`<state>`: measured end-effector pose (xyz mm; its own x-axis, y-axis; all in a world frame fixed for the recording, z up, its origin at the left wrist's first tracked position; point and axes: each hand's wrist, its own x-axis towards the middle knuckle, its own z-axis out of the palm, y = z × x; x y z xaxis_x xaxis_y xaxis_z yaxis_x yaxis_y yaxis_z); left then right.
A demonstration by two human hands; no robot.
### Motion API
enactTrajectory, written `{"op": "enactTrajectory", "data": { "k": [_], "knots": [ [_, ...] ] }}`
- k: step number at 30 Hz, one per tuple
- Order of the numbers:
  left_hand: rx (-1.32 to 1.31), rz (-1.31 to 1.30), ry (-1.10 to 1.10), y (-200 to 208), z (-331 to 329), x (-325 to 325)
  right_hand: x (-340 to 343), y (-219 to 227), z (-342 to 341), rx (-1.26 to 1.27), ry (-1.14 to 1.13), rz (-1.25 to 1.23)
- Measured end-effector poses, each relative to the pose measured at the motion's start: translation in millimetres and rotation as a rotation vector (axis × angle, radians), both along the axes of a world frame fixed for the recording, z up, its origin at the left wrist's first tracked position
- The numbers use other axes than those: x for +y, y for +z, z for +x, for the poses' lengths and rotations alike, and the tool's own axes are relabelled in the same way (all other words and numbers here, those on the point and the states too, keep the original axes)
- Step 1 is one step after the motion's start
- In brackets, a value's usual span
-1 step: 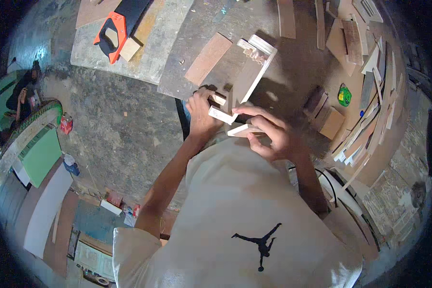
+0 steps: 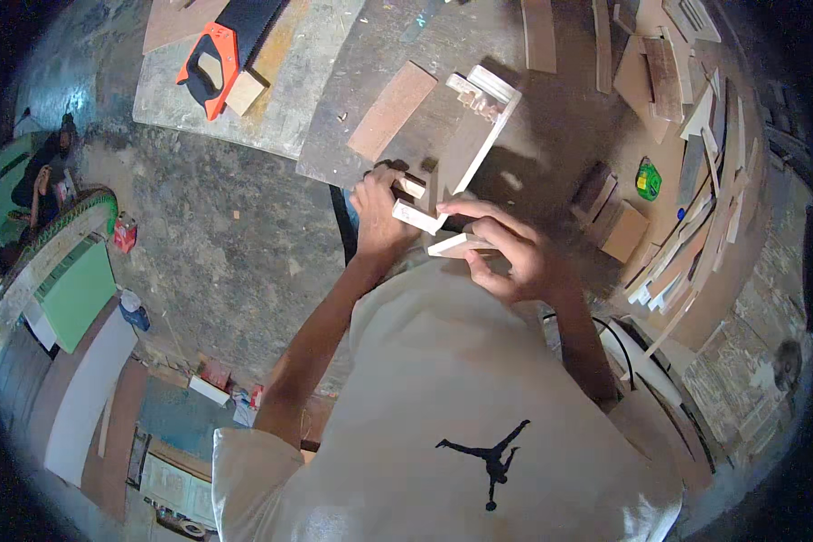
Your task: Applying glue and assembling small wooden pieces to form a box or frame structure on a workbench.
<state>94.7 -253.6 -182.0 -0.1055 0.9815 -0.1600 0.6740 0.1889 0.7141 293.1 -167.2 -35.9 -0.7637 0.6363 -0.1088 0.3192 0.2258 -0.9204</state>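
Observation:
A small wooden frame with pale edges stands at the near edge of the workbench, its far end carrying a short crosspiece with a rough lump on it. My left hand is closed around the frame's near end, fingers curled over the left side. Between the thumb and fingers of my right hand is a short wooden block with a pale face, held just below the frame's near corner. My right index finger reaches out to touch that corner. A flat wooden strip lies left of the frame.
A handsaw with an orange and black handle lies at the far left of the bench. To the right are a green tape measure, brown wood blocks and a heap of offcuts. Another person is at the far left.

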Motion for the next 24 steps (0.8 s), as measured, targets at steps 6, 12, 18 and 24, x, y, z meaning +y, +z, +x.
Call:
{"op": "enactTrajectory", "data": {
  "k": [6, 12, 18, 24],
  "knots": [
    [0.028, -0.044, -0.023, 3.3, 0.4, 0.6, -1.4, 0.9, -3.1, -0.023, -0.018, -0.005],
    [0.074, 0.067, -0.026, 5.2, 1.8, -0.7, -1.3, -2.4, 0.1, -0.015, 0.011, 0.014],
    [0.048, 0.111, -0.003, -2.3, 6.2, -0.8, -0.8, -1.1, -1.5, 0.005, -0.003, -0.02],
    [0.02, 0.142, 0.003, -2.8, 5.2, -1.8, 0.1, -1.7, -1.2, 0.02, 0.005, 0.005]
  ]
}}
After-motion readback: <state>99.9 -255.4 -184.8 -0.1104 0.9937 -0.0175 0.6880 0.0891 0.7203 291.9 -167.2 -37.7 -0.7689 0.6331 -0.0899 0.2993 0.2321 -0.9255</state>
